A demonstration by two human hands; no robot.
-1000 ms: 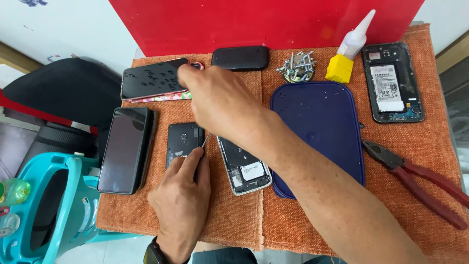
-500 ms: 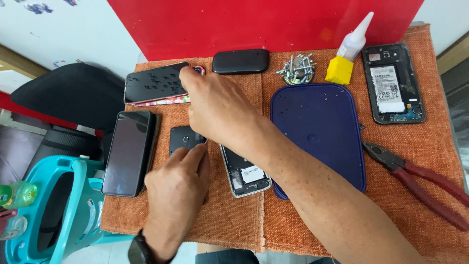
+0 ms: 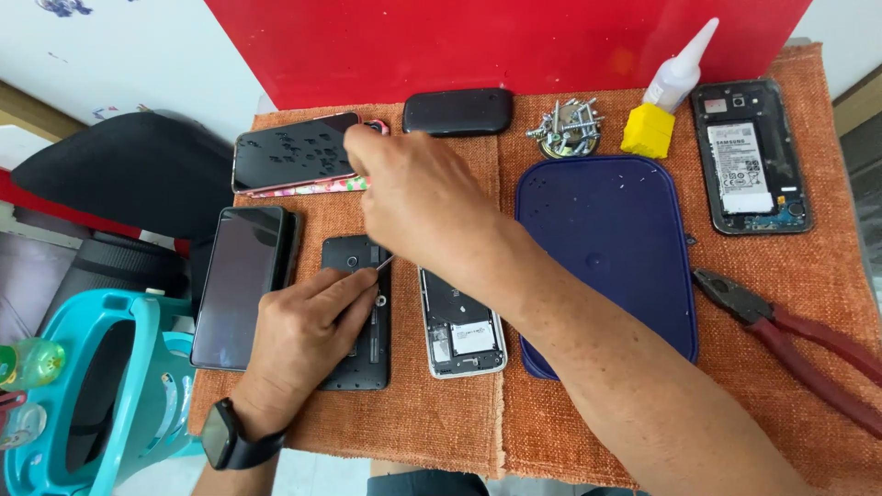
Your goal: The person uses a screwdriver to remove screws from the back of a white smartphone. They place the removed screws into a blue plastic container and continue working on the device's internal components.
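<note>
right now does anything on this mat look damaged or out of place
Two phones lie with their backs off: one beside the left hand, another at the far right corner, insides showing. Loose screws sit heaped near the glue bottle. Nothing looks spilled.

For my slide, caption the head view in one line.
Left hand steadies a black phone back while right hand works a thin tool on it.

A rough orange woven cloth [image 3: 441, 432] covers the bench, with a glossy red upright panel [image 3: 496, 41] at twelve o'clock. At ten o'clock is a white wall [image 3: 119, 46]; a black padded seat [image 3: 119, 174] sits at nine and a turquoise plastic stool [image 3: 119, 386] at eight.
</note>
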